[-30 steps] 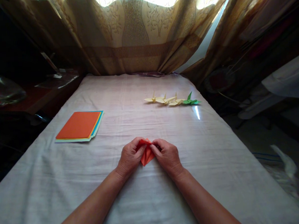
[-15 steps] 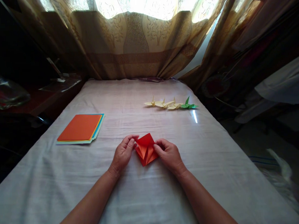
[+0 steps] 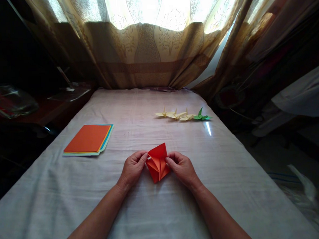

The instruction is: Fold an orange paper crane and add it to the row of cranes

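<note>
Both forearms reach in from the lower edge and converge toward the middle of the cloth-covered bed (image 3: 230,186), wrists low and knuckles up. The left hand (image 3: 131,169) comes in from 7 o'clock, fingers curled, with thumb and forefinger tips pinching the left edge of the folded orange paper (image 3: 158,162). The right hand (image 3: 182,167) comes in from 5 o'clock in a mirrored pose, its fingertips pinching the paper's right edge. The paper sits between the two hands, just above the centre of the view: a diamond shape with its upper flap raised and pointing to 12 o'clock, its lower point resting on the cloth; creased flaps show on its near face.

At 10 o'clock from the hands, well apart, lies a flat stack of coloured sheets (image 3: 89,139), orange on top with yellow and blue edges showing. At 1 o'clock, farther up the bed, a row of yellow paper cranes (image 3: 175,115) stands in line, with a green paper crane (image 3: 201,116) at its right end, touching or just beside the last yellow one. Patterned curtains (image 3: 146,46) hang at 12 o'clock, lit from behind.
</note>
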### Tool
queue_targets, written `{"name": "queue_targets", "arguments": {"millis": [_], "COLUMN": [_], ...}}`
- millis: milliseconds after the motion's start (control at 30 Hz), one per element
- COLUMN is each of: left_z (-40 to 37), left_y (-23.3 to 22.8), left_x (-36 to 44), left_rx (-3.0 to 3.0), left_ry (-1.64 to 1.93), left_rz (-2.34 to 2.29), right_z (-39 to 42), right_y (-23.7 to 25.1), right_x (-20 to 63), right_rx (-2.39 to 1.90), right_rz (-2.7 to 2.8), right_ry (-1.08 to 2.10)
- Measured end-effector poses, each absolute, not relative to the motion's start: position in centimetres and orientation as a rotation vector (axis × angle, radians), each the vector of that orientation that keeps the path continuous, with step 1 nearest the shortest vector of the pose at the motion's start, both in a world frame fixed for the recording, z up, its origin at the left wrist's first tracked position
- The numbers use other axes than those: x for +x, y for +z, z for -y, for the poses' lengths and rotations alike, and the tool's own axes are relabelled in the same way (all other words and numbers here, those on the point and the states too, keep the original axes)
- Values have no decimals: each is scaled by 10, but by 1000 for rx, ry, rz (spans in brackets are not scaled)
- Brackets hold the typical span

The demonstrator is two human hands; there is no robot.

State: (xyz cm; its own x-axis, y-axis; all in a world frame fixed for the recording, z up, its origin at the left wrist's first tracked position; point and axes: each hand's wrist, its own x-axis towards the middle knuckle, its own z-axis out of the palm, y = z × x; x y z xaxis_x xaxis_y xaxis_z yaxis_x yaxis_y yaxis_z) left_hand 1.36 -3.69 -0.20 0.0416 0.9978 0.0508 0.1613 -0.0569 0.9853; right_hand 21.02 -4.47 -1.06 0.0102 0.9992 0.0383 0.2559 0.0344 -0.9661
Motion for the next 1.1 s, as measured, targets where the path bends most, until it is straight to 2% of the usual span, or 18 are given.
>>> {"name": "queue_targets", "arguments": {"millis": [267,1100], "left_z": [38,49], "left_y": [0,-1], "left_x": [15,18], "left_rx": [1427,1842], "left_ry": [1095,1112], "left_rz": [-1243,-1228], "right_z": [44,45], "right_y": [-9,-9], "right_x": [210,208], "right_rx": [-1377,-1385], "right_rz": [1366,1346], "right_ry": [1111,1062]}}
